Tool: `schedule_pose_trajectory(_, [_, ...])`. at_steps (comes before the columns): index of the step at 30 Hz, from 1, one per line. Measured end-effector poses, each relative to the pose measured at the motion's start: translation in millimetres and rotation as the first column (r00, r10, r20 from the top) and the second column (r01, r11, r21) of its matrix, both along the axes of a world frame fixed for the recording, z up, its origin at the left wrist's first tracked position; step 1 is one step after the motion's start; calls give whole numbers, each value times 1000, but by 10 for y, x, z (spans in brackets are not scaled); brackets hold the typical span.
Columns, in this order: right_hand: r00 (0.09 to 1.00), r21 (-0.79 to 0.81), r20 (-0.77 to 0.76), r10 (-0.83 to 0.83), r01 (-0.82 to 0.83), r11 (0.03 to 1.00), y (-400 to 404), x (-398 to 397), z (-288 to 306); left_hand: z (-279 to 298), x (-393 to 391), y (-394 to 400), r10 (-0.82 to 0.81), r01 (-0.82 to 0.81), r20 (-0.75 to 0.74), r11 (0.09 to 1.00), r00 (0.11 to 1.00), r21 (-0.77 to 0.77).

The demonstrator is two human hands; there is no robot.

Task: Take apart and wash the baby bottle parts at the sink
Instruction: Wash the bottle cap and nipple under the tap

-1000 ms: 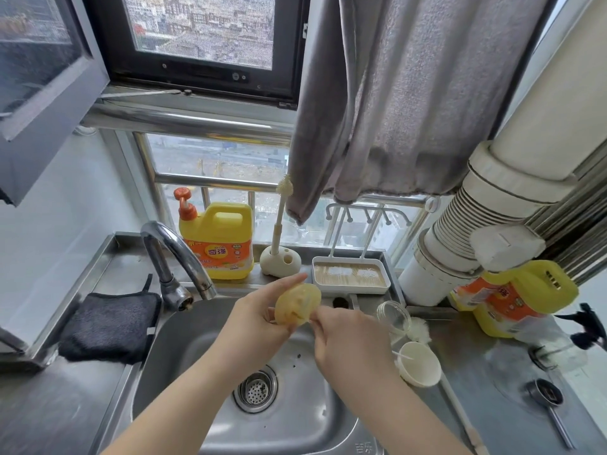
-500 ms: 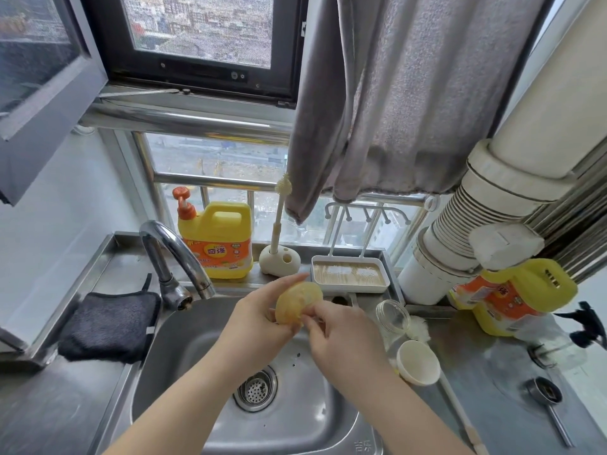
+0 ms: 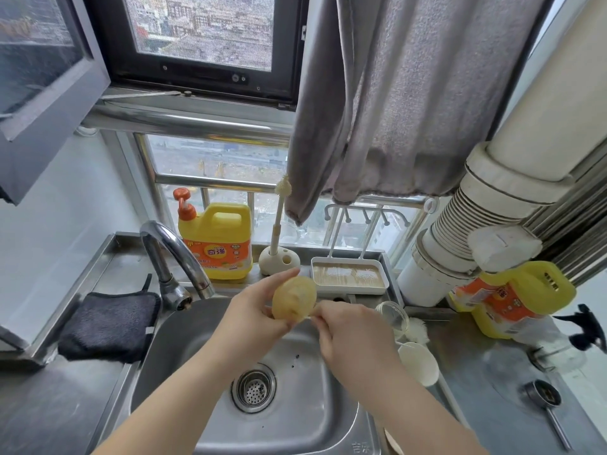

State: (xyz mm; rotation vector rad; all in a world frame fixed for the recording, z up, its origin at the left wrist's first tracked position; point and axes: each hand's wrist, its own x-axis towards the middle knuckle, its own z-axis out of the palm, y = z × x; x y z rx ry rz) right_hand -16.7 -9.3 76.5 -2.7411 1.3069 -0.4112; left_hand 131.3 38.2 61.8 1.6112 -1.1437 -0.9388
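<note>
A round yellowish bottle part (image 3: 294, 298) is held above the steel sink (image 3: 184, 336). My left hand (image 3: 253, 311) grips it from the left, thumb over its top. My right hand (image 3: 348, 336) pinches at its lower right edge; what the fingertips hold is hidden. On the sink's right rim lie a clear bottle body (image 3: 392, 315) on its side, a white brush head (image 3: 417, 333) and a white round cap (image 3: 418, 362).
The faucet (image 3: 174, 254) curves over the sink's back left. Behind it stand a yellow detergent jug (image 3: 216, 243), a bottle brush in a stand (image 3: 279, 257) and a white drying tray (image 3: 349, 277). A dark cloth (image 3: 108, 325) lies left; a second jug (image 3: 512, 300) and a metal scoop (image 3: 545, 399) right.
My right hand's fingers have moved along the lower edge of the yellowish part, from closer against it to its right side. My left hand keeps its grip in the same place.
</note>
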Motion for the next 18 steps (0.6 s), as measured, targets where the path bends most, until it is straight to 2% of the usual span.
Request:
schedule_pose_trajectory(3, [999,3,45,-27,27,1000,-32,28,55,11,-67,-1,-40,40,-19,999,999,-9])
schedule_pose_trajectory(5, [996,-60,92,-8,14,998,25,77,26,21,-87,-4,-37,37,-10,999,999,-24])
schedule_pose_trajectory(8, [997,-111,63,51,-43,993,30,-6,-81,24,-26,6,-17,17,20,1000,1000,-16])
schedule_pose_trajectory(12, [994,-155,111,13,5,988,-61,-183,-18,29,23,33,26,-25,61,1000,998,-11])
schedule_pose_trajectory(15, [999,-201,32,13,-6,980,-139,-169,61,30,7,19,13,-13,61,1000,998,-2])
schedule_pose_trajectory(18, [996,-324,-74,49,-70,944,-144,-120,128,34,11,-8,11,-12,59,1000,998,24])
